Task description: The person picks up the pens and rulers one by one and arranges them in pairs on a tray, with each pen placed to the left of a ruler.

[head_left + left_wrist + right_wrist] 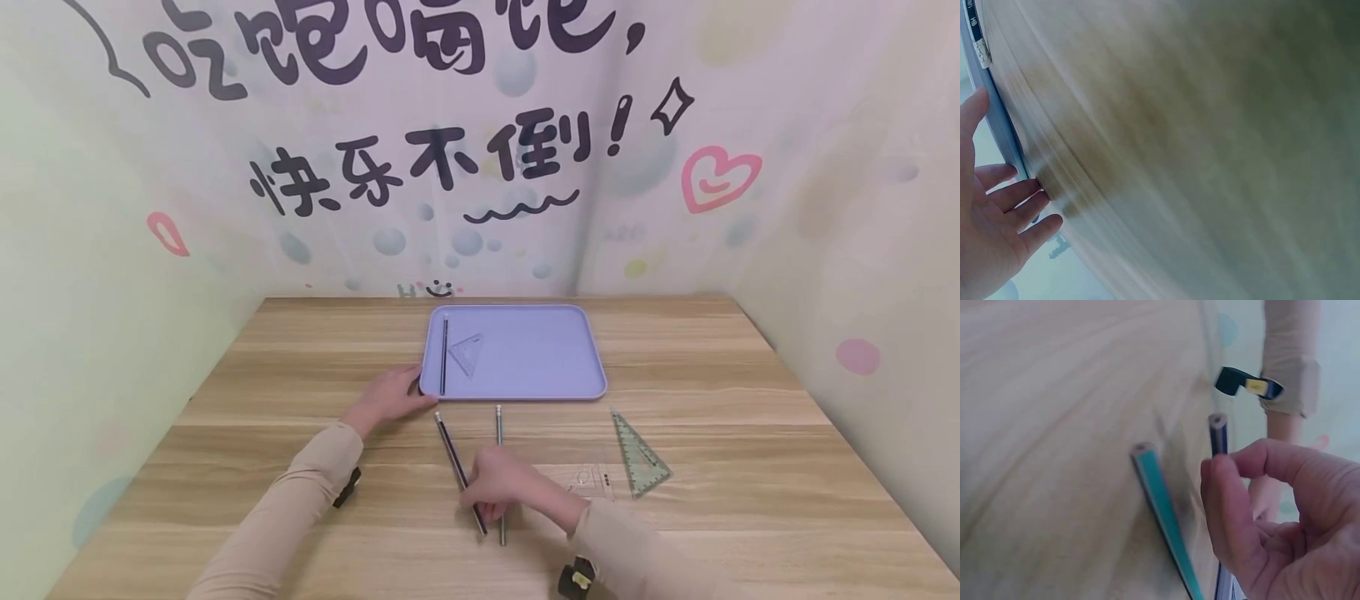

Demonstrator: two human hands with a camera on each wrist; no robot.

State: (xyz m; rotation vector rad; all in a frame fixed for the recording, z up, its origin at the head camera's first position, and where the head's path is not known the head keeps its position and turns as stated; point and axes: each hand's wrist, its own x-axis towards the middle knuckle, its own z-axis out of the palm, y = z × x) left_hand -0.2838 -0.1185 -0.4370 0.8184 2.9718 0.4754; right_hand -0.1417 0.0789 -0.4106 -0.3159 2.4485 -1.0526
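My right hand (pixel 498 479) pinches a dark blue pencil (pixel 451 446) between thumb and fingers near its lower, unsharpened end. The pencil slants, its eraser end toward the tray. Just beside it a green pencil (pixel 500 425) lies on the table, partly covered by the hand; its flat end (pixel 1144 449) shows in the right wrist view. My left hand (pixel 390 396) touches the near left corner of a lavender tray (pixel 540 350), fingers loosely spread. Inside the tray, at its left, are another dark pencil (pixel 444 367) and a small clear set square (pixel 467 354).
Right of my right hand a clear plastic piece with cutouts (pixel 592 479) lies on the wooden table (pixel 337 533), partly hidden by the forearm. Beyond it is a green set square (pixel 637 462). A printed cloth (pixel 480 250) hangs behind the tray.
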